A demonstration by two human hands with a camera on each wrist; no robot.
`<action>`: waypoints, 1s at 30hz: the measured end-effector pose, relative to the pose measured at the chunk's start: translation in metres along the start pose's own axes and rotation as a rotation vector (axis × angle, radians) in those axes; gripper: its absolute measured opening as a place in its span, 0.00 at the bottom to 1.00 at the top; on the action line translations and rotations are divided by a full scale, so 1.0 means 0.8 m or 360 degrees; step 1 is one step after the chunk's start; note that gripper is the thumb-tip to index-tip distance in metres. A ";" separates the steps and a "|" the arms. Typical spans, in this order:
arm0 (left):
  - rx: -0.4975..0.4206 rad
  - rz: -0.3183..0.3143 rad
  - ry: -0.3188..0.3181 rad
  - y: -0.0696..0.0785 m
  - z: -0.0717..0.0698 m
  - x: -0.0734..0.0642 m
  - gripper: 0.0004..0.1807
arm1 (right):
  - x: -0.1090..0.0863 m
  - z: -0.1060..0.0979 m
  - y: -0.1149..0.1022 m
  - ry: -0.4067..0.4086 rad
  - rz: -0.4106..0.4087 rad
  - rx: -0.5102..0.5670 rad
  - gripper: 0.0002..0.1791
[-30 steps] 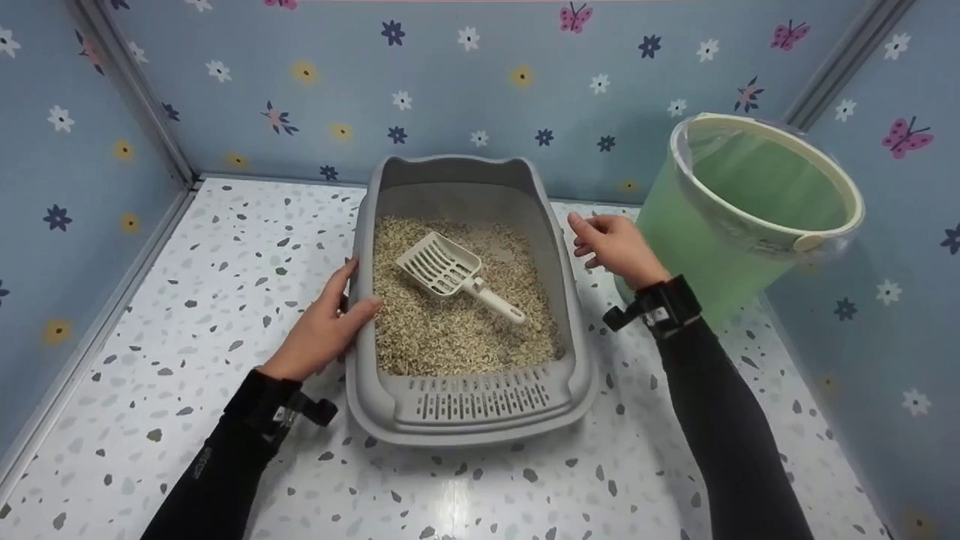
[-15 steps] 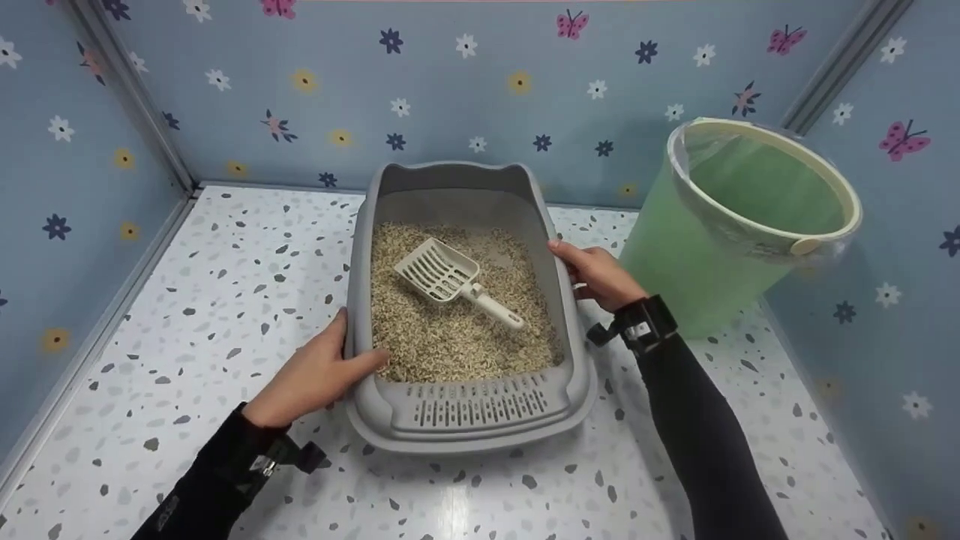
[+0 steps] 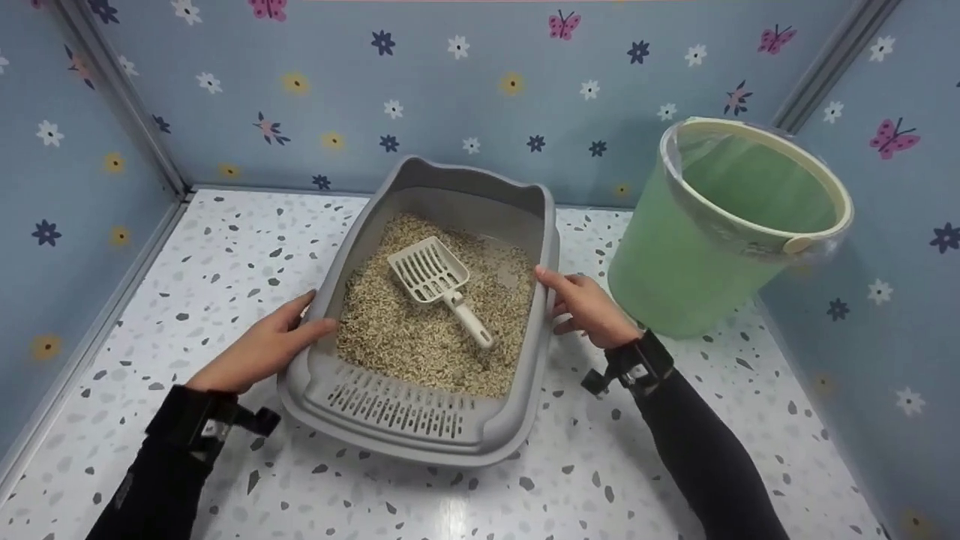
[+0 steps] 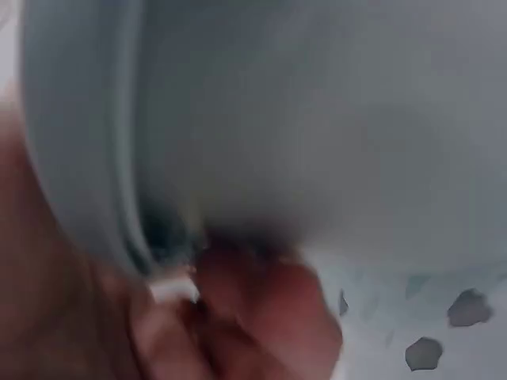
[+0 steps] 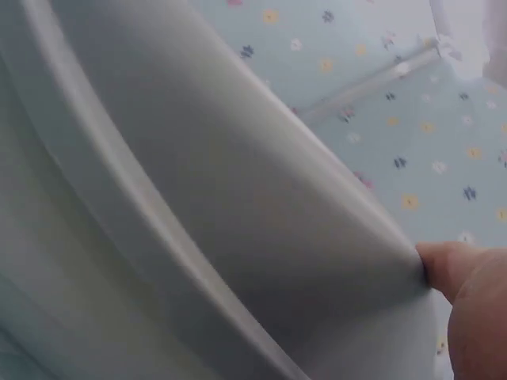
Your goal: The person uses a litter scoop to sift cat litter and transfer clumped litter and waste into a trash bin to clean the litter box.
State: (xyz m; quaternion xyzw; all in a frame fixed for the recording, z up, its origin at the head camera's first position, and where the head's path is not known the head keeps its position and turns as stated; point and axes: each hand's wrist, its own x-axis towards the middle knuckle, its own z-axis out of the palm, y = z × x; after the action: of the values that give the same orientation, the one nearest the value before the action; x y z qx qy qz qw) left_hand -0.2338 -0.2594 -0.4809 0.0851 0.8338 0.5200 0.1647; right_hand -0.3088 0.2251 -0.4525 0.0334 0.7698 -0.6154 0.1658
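Observation:
A grey litter box (image 3: 465, 201) stands askew on the floor, its slotted front toward the lower left. Sandy pellet litter (image 3: 390, 337) covers its bottom, and a beige slotted litter scoop (image 3: 471, 321) lies on top. My left hand (image 3: 255, 351) grips the left rim with the thumb over it; in the left wrist view, curled fingers (image 4: 273, 313) are tucked beneath the box's edge. My right hand (image 3: 592, 309) holds the right side, thumb on the rim and fingers outside the wall. The right wrist view shows the thumb (image 5: 450, 265) against the edge, with the other fingers hidden.
Right of the box stands a green bin (image 3: 664, 255) with a clear bag over its cream rim. Flowered blue walls (image 3: 450, 90) enclose the back and both sides. Speckled white floor (image 3: 225, 277) runs around the box.
My right hand has come from beside the litter box and taken hold of its right rim. The box has turned, its front swinging left and its back right, with the scoop inside.

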 end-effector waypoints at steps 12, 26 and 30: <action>0.0062 -0.0236 0.0190 0.018 0.048 -0.070 0.37 | 0.042 -0.022 -0.009 0.0046 0.0033 0.0212 0.30; -0.0021 -0.0151 0.0324 -0.025 -0.047 -0.005 0.44 | -0.033 0.007 0.013 0.0176 0.0035 0.0209 0.49; -0.0100 -0.0224 0.0360 -0.018 -0.005 -0.031 0.44 | -0.003 -0.026 0.002 0.0325 -0.0018 0.0029 0.62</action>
State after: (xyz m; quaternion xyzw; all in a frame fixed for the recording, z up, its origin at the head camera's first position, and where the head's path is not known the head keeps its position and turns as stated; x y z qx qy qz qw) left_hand -0.2113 -0.2769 -0.4878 -0.0380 0.8343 0.5392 0.1084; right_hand -0.3107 0.2462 -0.4495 0.0932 0.7773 -0.6166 0.0826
